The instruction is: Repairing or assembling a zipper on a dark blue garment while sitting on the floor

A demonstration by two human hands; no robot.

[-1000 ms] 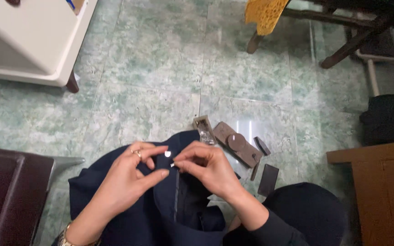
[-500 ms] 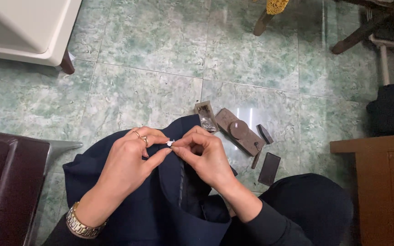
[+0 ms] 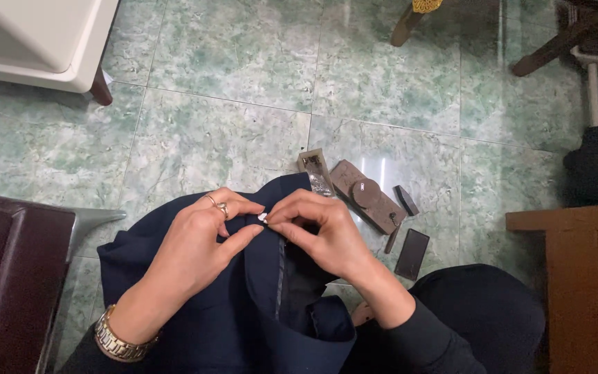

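Note:
A dark navy garment [image 3: 243, 305] lies across my lap and spills onto the floor. My left hand [image 3: 195, 246], with a ring and a metal wristwatch, pinches the garment's edge. My right hand [image 3: 320, 232] meets it fingertip to fingertip and also grips the cloth. Between the fingertips shows a small white button [image 3: 263, 217]. Whether a needle or thread is in either hand is too small to tell.
On the green marble-patterned tile floor [image 3: 230, 125] beyond the garment lie a brown flat case [image 3: 368, 196], a small open packet [image 3: 315, 170], a dark phone-like slab [image 3: 412, 253] and a small dark block [image 3: 407, 200]. White furniture [image 3: 36, 41] stands far left, a wooden cabinet [image 3: 576, 277] right, a dark seat [image 3: 8, 277] near left.
Both hands stay pinched together on the button and cloth. The view has shifted, so hands and floor items sit slightly lower and farther right in the picture.

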